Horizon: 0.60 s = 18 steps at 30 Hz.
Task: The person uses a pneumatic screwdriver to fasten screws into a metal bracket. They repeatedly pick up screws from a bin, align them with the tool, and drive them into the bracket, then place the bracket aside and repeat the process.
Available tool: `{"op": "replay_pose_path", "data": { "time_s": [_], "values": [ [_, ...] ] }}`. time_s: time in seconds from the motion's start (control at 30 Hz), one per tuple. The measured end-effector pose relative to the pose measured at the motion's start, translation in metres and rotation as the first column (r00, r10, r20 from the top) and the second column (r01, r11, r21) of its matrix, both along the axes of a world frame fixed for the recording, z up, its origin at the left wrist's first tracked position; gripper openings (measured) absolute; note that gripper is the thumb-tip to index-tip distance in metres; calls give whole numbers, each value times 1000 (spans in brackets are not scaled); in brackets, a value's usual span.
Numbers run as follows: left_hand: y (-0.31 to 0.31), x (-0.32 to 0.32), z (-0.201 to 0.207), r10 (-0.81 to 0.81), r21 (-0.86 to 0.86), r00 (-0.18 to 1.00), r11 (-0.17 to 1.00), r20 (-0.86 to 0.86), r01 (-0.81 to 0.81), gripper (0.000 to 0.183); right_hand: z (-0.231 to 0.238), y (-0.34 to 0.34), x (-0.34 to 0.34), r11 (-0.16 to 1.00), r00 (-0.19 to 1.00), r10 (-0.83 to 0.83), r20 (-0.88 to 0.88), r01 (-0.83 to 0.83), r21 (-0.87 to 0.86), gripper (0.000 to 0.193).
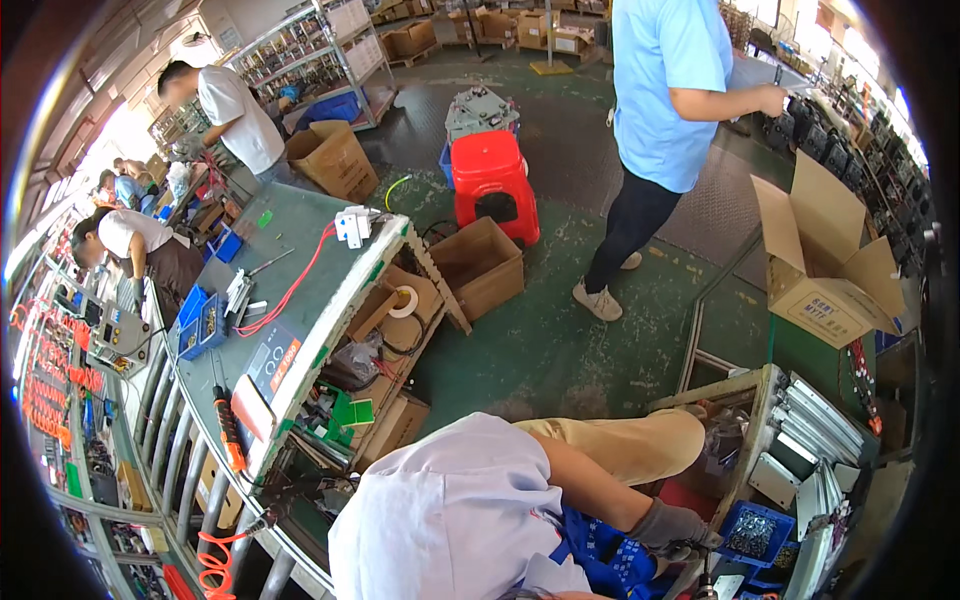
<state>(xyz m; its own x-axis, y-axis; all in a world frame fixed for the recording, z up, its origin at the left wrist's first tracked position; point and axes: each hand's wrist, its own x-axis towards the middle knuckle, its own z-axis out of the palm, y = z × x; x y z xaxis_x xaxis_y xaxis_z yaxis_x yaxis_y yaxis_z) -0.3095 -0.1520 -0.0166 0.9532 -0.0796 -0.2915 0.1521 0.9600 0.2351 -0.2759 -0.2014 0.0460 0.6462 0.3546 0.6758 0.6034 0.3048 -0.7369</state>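
My left arm reaches rightward across the lower part of the head view, with a grey-gloved left hand (668, 525) at its end. Its fingers are curled by small dark metal pieces at the near bench edge, and whatever they grip is too small to name. Just right of the hand sits a blue bin (757, 532) of small screws. Silvery flat metal profiles (815, 425) lie stacked beyond it, near pale plates (774, 478). A blue printed cloth (606, 560) covers my lap. My right hand is outside the picture.
A worktable (310, 215) at left carries blue bins (203, 322), red wires (290, 300) and an orange-black electric screwdriver (228, 430). A red stool (494, 182) and cardboard box (478, 262) stand behind. A person in light blue (668, 90) stands near an open carton (825, 265). Other people work far left.
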Motion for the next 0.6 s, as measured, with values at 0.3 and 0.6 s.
{"op": "replay_pose_path", "data": {
  "time_s": [0.3,0.6],
  "values": [
    [19,-12,15,3,15,998,1000,55,-3,28,-3,18,0,999,999,-23,29,25,-48,33],
    [8,0,4,50,83,999,995,3,-50,22,5,9,-1,991,990,-114,79,119,-61,32]
  ]
}}
